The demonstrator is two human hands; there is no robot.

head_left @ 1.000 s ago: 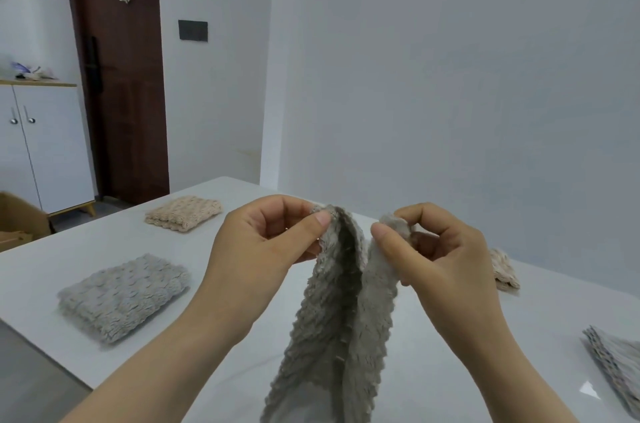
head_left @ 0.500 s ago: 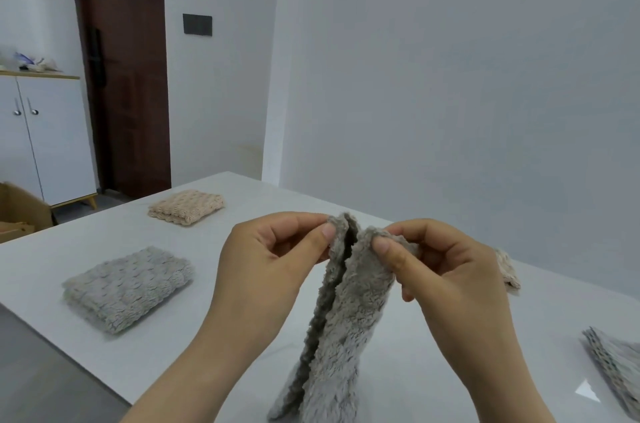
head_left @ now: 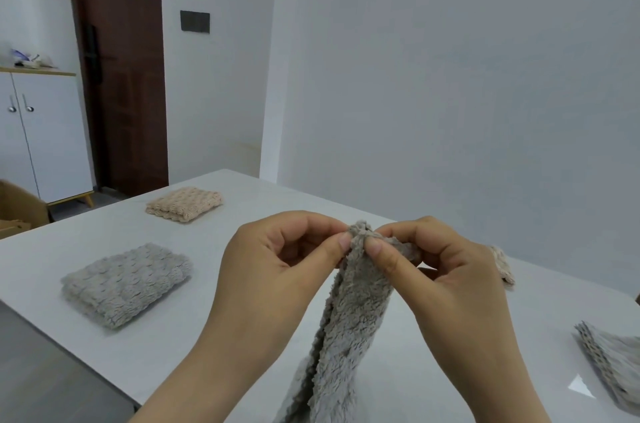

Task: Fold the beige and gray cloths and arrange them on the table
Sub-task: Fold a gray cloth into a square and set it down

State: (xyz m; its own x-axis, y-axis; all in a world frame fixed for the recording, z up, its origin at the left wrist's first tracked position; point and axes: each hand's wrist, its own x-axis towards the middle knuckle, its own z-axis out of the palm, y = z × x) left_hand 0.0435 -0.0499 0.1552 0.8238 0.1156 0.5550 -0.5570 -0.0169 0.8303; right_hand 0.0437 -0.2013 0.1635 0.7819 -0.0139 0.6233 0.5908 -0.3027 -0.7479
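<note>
A fluffy gray cloth (head_left: 349, 325) hangs doubled lengthwise above the white table (head_left: 242, 194), its lower end out of frame. My left hand (head_left: 280, 270) pinches its top corner between thumb and fingers. My right hand (head_left: 440, 270) pinches the matching corner, pressed against the left one. On the table's left lies a folded gray cloth (head_left: 124, 284). Further back sits a folded beige cloth (head_left: 183, 204). Another beige cloth (head_left: 502, 263) peeks out behind my right hand. A gray cloth (head_left: 613, 367) lies at the right edge.
The table's near-left edge (head_left: 69, 350) drops to the floor. A dark wooden door (head_left: 121, 76) and a white cabinet (head_left: 41, 135) stand at the left. A cardboard box (head_left: 17, 207) sits by the cabinet. A pale wall runs behind the table.
My hands have lowered a little and come together, so the two top corners of the gray cloth now meet and the open fold has closed.
</note>
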